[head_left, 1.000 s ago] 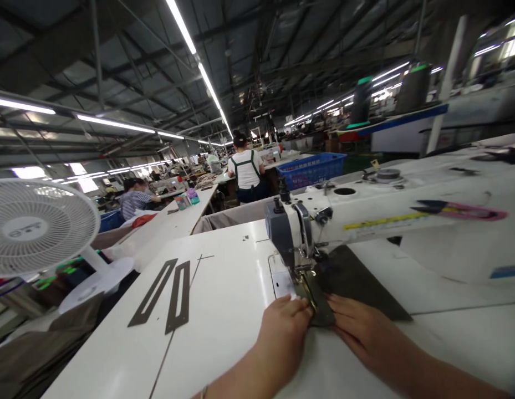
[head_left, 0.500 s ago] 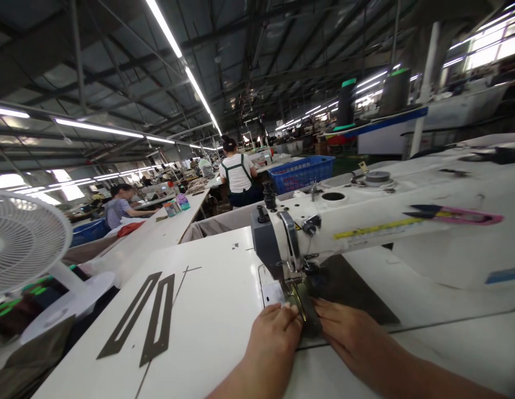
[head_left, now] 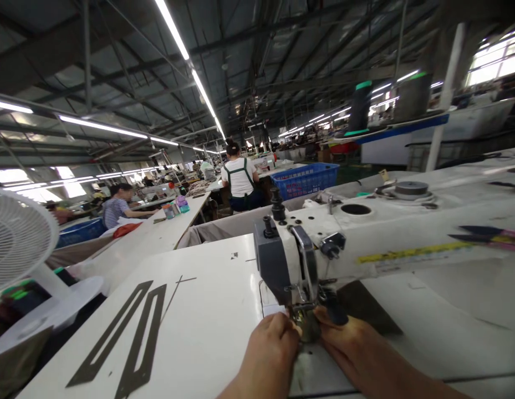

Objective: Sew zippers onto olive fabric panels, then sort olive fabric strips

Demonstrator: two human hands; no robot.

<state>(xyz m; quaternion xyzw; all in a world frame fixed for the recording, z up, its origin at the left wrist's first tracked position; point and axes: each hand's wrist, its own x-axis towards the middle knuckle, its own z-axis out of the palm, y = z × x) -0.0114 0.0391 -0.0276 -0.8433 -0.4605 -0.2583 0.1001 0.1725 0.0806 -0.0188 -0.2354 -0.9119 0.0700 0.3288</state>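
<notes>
Below the needle area of a white sewing machine (head_left: pixel 302 266), a piece of dark olive cloth (head_left: pixel 310 328) lies between my hands. My left hand (head_left: pixel 270 346) is at its left edge, fingers curled and pressed together beside the presser foot. On the other side, my right hand (head_left: pixel 348 341) pinches the cloth, its fingertips partly hidden behind a dark machine part. More dark cloth (head_left: pixel 369 307) lies flat under the machine arm. Two dark slotted pieces (head_left: pixel 143 343) rest on the white table to the left.
A white fan (head_left: pixel 22 244) stands at the left edge. Scissors (head_left: pixel 485 235) and a yellow tape (head_left: pixel 411 255) are on the machine arm. Beyond are a blue basket (head_left: pixel 307 180), bottles (head_left: pixel 182 204), a person in a white shirt (head_left: pixel 239 174) and a person in stripes (head_left: pixel 115 210).
The view has moved closer to the machine. The cloth between my hands has shifted further under the presser foot, and my right hand has moved in, partly behind the dark machine part.
</notes>
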